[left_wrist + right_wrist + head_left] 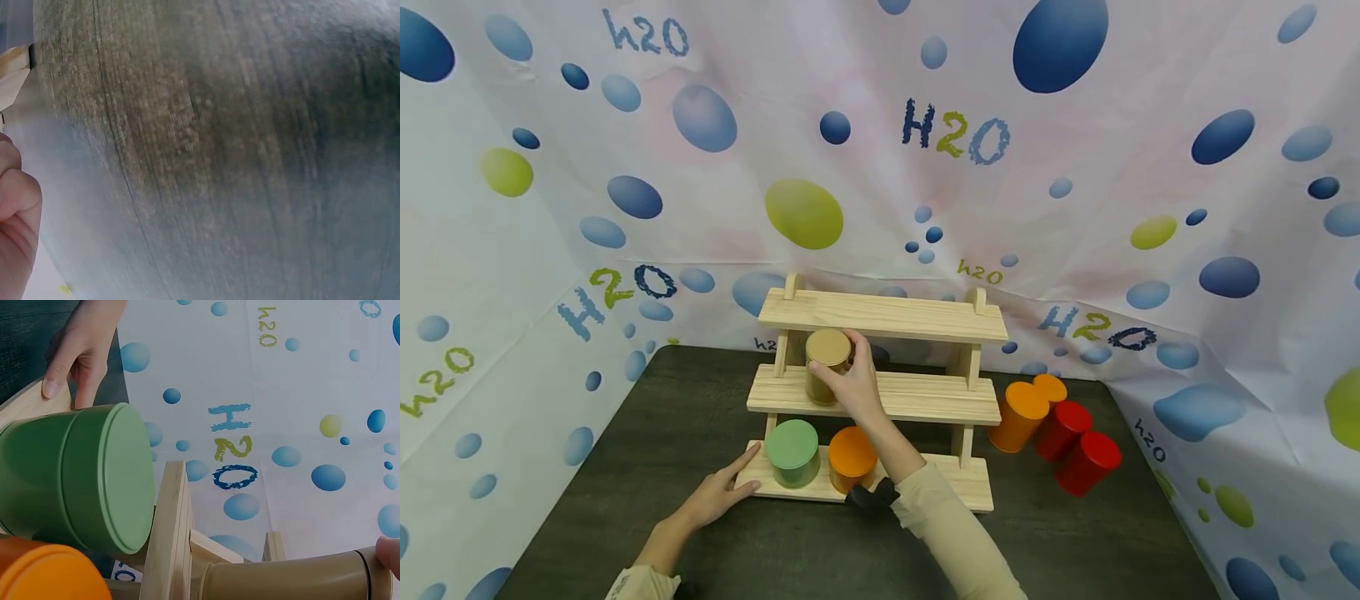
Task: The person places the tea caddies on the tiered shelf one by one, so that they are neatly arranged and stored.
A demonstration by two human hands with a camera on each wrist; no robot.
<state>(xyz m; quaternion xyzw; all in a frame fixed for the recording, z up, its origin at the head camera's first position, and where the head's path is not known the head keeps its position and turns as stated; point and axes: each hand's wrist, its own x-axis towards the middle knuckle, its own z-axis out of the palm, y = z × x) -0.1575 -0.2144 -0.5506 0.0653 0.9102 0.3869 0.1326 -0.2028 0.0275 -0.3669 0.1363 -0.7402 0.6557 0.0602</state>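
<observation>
On the middle step of a three-step wooden shelf rack [880,392] stands a tall tan canister [826,385]. My right hand [852,375] grips it near its lid, thumb in front and fingers on the right side. At the rack's lower left end, my left hand [715,497] holds the bottom board [37,403], thumb and fingers on either side of it. Just right of that hand, a green canister [793,454] sits on the bottom step, with an orange canister [852,461] beside it. Only part of the left hand [15,212] shows in the left wrist view.
Right of the rack, a tall orange canister [1017,418], a second orange canister [1049,388] and two red canisters [1088,465] stand close together on the dark table [820,554]. A patterned white sheet [880,208] hangs behind the table and along its sides.
</observation>
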